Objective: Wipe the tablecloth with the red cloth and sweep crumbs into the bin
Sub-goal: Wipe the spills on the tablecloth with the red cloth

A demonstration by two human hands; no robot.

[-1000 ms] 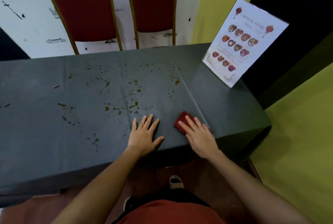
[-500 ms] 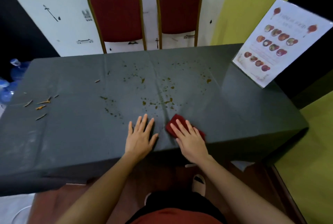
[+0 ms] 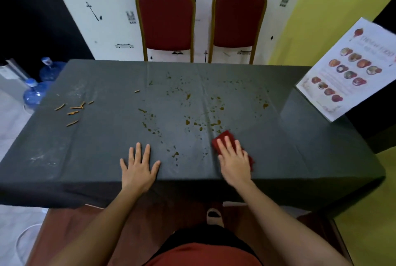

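Note:
A dark grey tablecloth [image 3: 102,154] covers the table in front of me. My right hand [image 3: 233,160] presses flat, fingers straight, on the folded red cloth [image 3: 222,136] near the front edge. My left hand [image 3: 138,168] lies flat on the tablecloth to the left, fingers spread, holding nothing. Yellow-brown sauce spots [image 3: 199,123] are scattered over the middle of the tablecloth, just beyond the red cloth. Several orange crumb sticks [image 3: 72,112] lie at the left end. No bin is in view.
A standing menu card [image 3: 347,70] leans at the table's right end. Two red chairs [image 3: 167,21] stand behind the far edge against a white wall. Blue water bottles [image 3: 34,94] stand on the floor at the left.
The view has shifted left, bringing the table's left end and crumb sticks into sight. My hands have spread apart; the right hand still presses the red cloth.

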